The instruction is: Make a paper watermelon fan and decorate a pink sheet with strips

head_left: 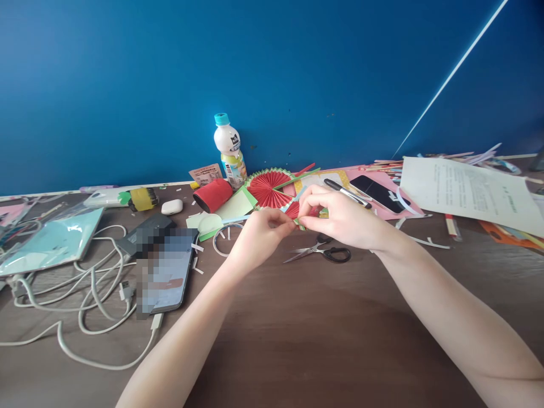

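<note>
My left hand (260,233) and my right hand (335,215) meet above the brown table (297,340), both pinched on a small folded red paper piece with a green edge (297,214). The fingers of both hands are closed around it. Just behind it lies a red pleated paper fan with a green rim (267,190). Small scissors (323,250) lie shut on the table right under my right hand.
A drink bottle (229,150) stands against the blue wall. A red paper roll (213,195), earbud case (172,207), phone (168,272) and white cables (93,294) lie at left. A pen (346,192), a dark phone (376,192) and printed sheet (467,192) lie at right.
</note>
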Motion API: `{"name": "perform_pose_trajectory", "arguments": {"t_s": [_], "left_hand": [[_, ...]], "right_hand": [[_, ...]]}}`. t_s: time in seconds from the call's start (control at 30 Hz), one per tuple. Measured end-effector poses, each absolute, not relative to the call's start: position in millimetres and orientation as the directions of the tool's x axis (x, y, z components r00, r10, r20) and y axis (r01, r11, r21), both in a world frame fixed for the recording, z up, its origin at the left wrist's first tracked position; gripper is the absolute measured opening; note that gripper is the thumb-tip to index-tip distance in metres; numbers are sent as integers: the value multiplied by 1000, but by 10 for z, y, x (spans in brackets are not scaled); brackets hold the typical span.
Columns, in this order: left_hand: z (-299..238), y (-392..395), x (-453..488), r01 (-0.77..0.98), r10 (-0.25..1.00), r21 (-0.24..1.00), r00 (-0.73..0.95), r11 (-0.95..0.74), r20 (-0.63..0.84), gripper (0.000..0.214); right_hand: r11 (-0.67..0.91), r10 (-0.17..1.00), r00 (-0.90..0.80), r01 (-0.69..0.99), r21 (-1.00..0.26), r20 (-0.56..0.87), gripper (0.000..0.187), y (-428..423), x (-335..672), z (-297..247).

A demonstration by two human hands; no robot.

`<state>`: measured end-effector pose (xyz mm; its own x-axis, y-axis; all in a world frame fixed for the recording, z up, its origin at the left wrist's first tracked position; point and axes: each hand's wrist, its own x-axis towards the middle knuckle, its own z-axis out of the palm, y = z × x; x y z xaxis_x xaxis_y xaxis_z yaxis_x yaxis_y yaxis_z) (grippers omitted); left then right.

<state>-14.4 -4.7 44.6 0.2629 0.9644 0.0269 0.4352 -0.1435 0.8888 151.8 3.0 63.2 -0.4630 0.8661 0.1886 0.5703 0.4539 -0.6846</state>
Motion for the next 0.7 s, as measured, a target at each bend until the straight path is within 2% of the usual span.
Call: {"name": "perform_pose_trajectory", "arguments": {"t_s": [0.43, 0.7], "left_hand": [[456, -34, -138, 407, 970, 913, 232, -34, -67, 18], [475, -45, -106, 423, 979, 906, 183, 6, -92, 13]], "right_hand": [[546, 826, -478, 551, -631, 298, 15, -1, 1497, 567], [547, 825, -482, 552, -629, 295, 15, 8, 1501, 575]]}}
